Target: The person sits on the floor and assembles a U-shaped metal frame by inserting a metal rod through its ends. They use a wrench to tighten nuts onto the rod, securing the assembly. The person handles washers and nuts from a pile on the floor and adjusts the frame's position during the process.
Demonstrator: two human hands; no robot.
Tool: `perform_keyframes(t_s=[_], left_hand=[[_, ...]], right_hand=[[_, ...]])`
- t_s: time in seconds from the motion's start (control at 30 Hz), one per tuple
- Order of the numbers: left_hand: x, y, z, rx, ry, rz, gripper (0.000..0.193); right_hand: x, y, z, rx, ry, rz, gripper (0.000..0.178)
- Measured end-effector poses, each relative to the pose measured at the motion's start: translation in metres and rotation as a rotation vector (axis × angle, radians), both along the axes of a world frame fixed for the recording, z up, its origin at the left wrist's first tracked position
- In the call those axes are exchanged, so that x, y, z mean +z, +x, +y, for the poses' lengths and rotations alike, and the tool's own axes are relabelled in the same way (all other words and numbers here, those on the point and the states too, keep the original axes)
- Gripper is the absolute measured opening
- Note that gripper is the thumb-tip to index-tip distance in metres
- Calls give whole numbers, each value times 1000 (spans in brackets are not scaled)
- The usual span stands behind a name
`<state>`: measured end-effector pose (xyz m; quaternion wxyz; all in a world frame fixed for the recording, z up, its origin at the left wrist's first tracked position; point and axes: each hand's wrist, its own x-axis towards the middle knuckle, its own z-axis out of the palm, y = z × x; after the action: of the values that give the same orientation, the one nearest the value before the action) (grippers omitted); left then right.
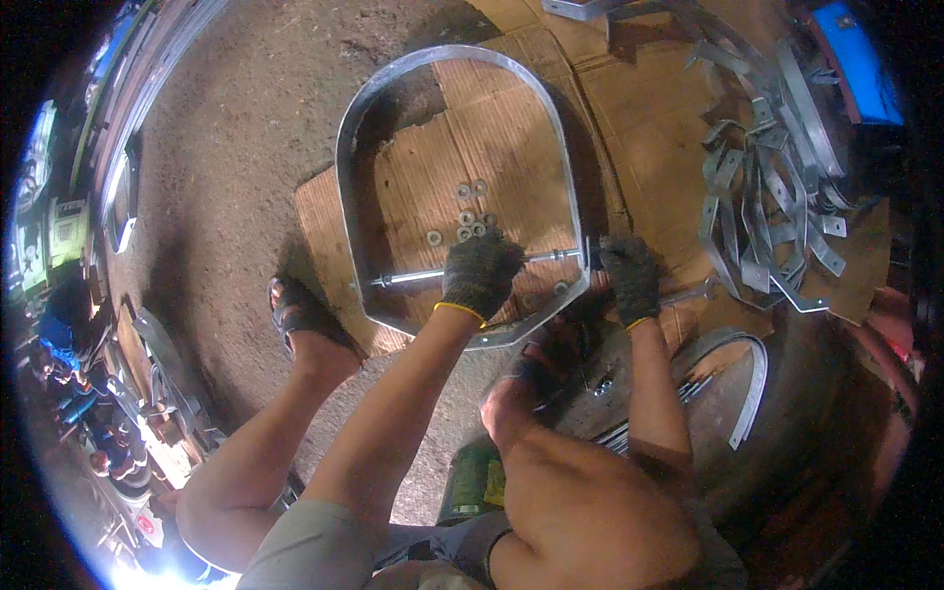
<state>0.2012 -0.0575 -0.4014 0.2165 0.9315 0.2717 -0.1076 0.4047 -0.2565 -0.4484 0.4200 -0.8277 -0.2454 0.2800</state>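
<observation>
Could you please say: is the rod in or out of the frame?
In: the rod crosses the frame, partly hidden by the left hand.

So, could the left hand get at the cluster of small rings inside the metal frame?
Probably yes: the left hand is beside the small rings, with nothing visible between, though it may have to leave the rod it partly covers.

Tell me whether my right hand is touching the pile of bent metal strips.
Apart. The head view shows cardboard between your gloved right hand and the nearest edge of the pile of bent metal strips.
</observation>
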Motion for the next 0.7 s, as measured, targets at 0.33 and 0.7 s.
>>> perform_keyframes(t_s=[0.33,0.7], left_hand=[[3,-1,0,-21,14,-33,21],[0,-1,0,-58,16,-5,19]], right_hand=[[12,6,5,-19,-40,176,20],[15,17,14,65,-86,154,23]])
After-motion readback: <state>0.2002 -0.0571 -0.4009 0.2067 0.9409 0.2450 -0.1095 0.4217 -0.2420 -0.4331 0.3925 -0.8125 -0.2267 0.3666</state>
